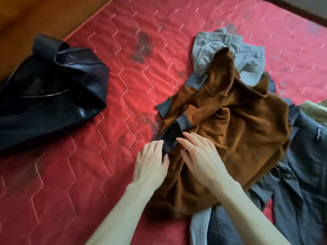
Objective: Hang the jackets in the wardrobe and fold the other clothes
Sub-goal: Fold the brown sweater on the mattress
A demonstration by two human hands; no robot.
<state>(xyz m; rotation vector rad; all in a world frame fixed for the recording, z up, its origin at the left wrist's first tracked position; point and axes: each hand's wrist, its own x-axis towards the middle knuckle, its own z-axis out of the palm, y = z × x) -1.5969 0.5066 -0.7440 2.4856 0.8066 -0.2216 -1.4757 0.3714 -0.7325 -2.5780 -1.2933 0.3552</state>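
Observation:
A brown sweater (235,121) with grey cuffs lies crumpled on the red quilted mattress (106,85), on top of a pile of clothes. My left hand (150,161) rests flat at the sweater's left edge, fingertips touching a dark patch of fabric (170,137). My right hand (200,156) lies on the brown cloth with straight fingers, just right of the left hand. A black leather jacket (49,89) with zips lies bunched at the left edge of the mattress. Light grey trousers (230,52) stick out behind the sweater. A dark blue-grey garment (304,165) lies under it at right.
The wooden floor (35,13) shows beyond the mattress at the upper left. The mattress has dark stains (141,46) in the middle. A pale olive cloth (313,110) peeks in at the right edge.

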